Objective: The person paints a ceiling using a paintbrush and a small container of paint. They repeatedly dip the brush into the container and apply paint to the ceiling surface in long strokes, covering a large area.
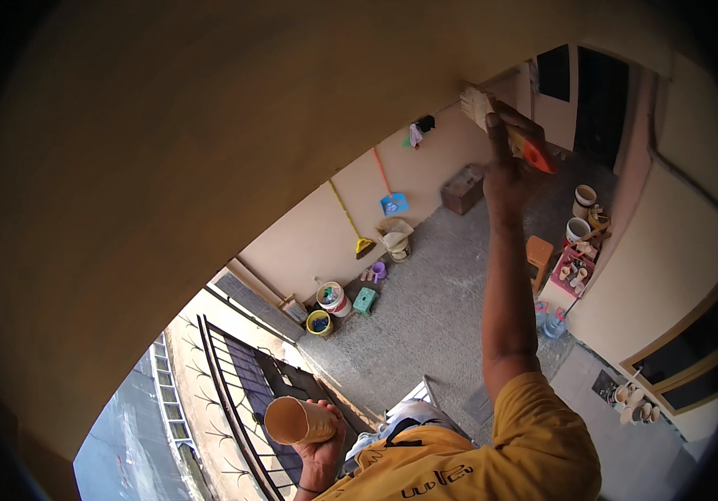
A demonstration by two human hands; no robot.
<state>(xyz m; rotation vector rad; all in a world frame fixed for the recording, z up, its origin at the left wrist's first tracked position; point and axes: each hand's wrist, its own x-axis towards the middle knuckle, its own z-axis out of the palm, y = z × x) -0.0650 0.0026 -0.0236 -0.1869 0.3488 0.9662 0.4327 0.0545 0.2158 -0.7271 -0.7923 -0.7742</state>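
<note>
My right hand [509,167] is raised, gripping a paintbrush [534,154] with a red-orange handle; its pale bristles are at the tan overhead surface [208,125], though I cannot tell if they touch it. Low in the view, my left hand [325,447] holds a tan cylindrical cup [299,422] with its open rim showing; its contents are hard to make out. Below me, a pale metal frame [409,392], apparently the top of a ladder, shows behind my yellow shirt.
Far below, buckets [332,299], a broom [365,245], a dustpan [394,203] and a box [462,189] line the wall. Right are an orange stool [539,257], cluttered containers [578,230], water jugs [553,324] and footwear [634,405]. A spiked gate [250,384] stands lower left.
</note>
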